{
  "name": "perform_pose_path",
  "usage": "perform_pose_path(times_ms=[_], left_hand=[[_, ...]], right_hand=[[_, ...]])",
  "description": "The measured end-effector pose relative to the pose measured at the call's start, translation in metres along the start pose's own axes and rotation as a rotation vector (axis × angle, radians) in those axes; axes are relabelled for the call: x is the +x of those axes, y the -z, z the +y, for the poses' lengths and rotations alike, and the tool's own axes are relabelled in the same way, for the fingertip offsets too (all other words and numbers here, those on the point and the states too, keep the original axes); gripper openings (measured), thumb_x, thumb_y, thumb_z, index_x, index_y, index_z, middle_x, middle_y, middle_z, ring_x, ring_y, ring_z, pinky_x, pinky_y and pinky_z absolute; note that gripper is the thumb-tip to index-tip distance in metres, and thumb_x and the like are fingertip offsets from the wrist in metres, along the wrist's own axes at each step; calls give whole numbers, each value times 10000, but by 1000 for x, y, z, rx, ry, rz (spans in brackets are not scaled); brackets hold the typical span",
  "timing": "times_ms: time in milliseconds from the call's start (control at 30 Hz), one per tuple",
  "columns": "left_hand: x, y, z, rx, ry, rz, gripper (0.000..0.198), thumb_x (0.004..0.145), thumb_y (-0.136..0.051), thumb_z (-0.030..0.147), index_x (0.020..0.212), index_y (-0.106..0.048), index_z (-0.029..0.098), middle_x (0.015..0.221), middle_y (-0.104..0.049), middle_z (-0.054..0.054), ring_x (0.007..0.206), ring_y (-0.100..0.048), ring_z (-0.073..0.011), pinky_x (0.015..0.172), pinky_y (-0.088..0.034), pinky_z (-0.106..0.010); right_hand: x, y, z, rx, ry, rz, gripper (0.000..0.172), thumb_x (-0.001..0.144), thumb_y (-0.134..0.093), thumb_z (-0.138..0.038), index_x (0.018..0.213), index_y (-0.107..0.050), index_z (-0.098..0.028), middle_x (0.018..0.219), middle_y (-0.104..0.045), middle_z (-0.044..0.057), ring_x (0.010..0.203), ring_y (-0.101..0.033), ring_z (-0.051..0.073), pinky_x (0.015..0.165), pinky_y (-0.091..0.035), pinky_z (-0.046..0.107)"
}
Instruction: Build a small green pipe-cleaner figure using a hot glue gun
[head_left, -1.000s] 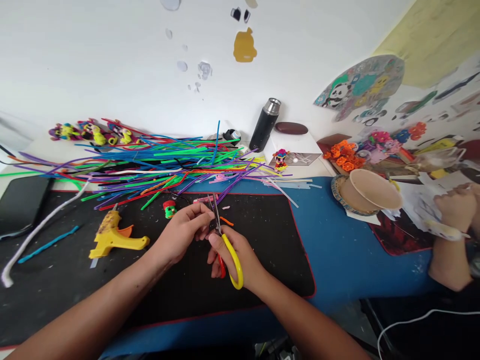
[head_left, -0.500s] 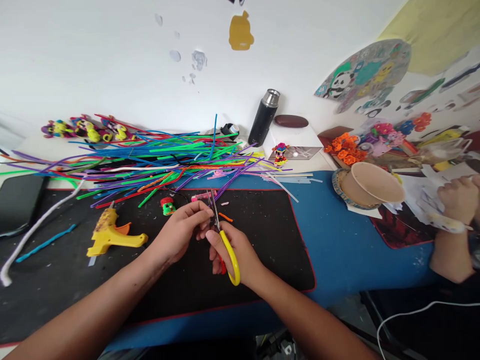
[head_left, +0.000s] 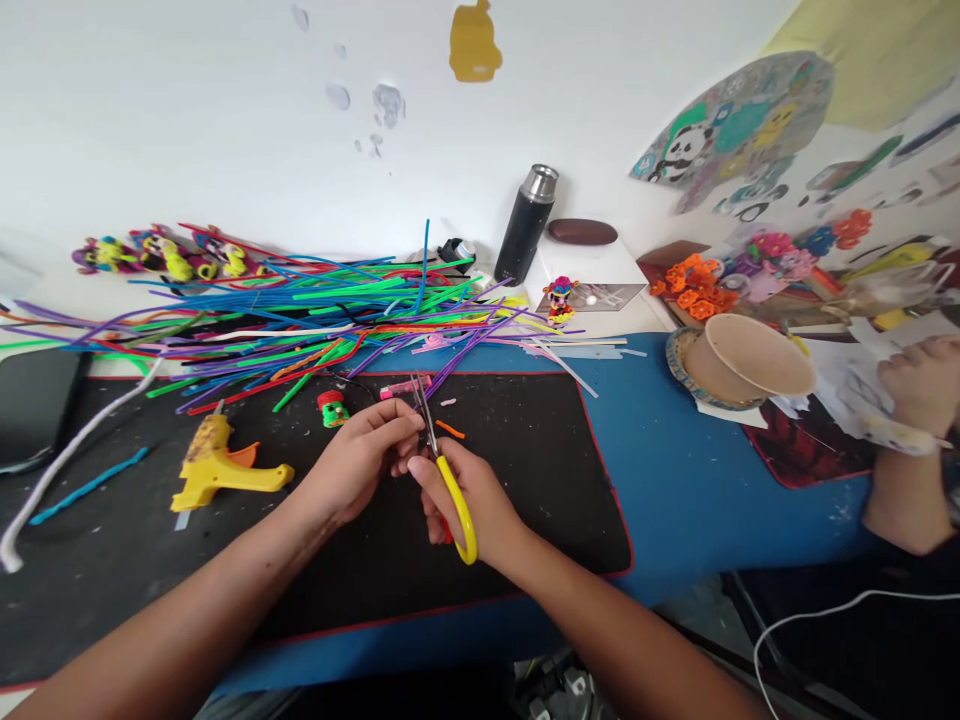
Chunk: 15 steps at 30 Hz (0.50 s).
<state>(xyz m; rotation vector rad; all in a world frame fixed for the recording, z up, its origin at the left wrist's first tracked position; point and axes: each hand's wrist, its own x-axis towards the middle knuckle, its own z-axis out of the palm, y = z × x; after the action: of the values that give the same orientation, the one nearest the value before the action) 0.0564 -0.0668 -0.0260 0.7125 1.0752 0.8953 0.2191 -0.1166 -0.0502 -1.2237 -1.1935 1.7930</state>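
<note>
My right hand (head_left: 472,495) grips a pair of scissors (head_left: 459,510) by its yellow and red handles, the narrow blades pointing away and slightly parted. Close against the blades, my left hand (head_left: 375,445) is closed in a pinch; whatever lies between its fingertips is too small to make out. Just beyond the fingers is a pink glue-stick-sized object (head_left: 401,387). A small green and red pipe-cleaner figure (head_left: 332,408) stands left of it. An orange scrap (head_left: 450,429) lies right of the blades. The yellow glue gun (head_left: 217,465) rests on its side left of my left hand.
Many coloured pipe cleaners (head_left: 315,310) are heaped along the back of the black mat (head_left: 555,500). Behind them stands a black flask (head_left: 527,225). Finished figures (head_left: 169,255) sit back left. At right are a beige bowl (head_left: 757,355) and another person's hand (head_left: 922,385).
The view has shifted slightly. Both hands stay together at the scissors, and the blades look a little closer to each other than before. Nothing has been let go.
</note>
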Motion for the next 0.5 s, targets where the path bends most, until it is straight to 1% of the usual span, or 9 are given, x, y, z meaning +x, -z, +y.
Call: perform_pose_path(times_ms=[100, 300, 500], left_hand=[[0, 0, 0, 2, 10, 4, 370, 719, -914, 420, 703, -622, 193, 565, -503, 62, 512, -438, -93, 491, -363, -232], [-1, -2, 3, 18, 18, 2, 357, 719, -894, 420, 712, -613, 200, 556, -494, 65, 504, -434, -97, 489, -351, -237], [-2, -1, 3, 32, 18, -21, 429, 723, -928, 482, 719, -605, 200, 562, -507, 67, 505, -442, -94, 497, -373, -233]], right_hand=[[0, 0, 0, -5, 4, 0, 484, 995, -663, -713, 1027, -598, -234, 629, -568, -101, 388, -538, 86, 380, -440, 193], [0, 0, -7, -13, 3, -8, 455, 998, -669, -685, 1025, -608, -235, 573, -519, -112, 363, -502, 88, 362, -401, 190], [0, -1, -7, -10, -8, -3, 415, 1014, -660, -649, 1028, -614, -237, 587, -506, -113, 362, -490, 84, 361, -396, 190]])
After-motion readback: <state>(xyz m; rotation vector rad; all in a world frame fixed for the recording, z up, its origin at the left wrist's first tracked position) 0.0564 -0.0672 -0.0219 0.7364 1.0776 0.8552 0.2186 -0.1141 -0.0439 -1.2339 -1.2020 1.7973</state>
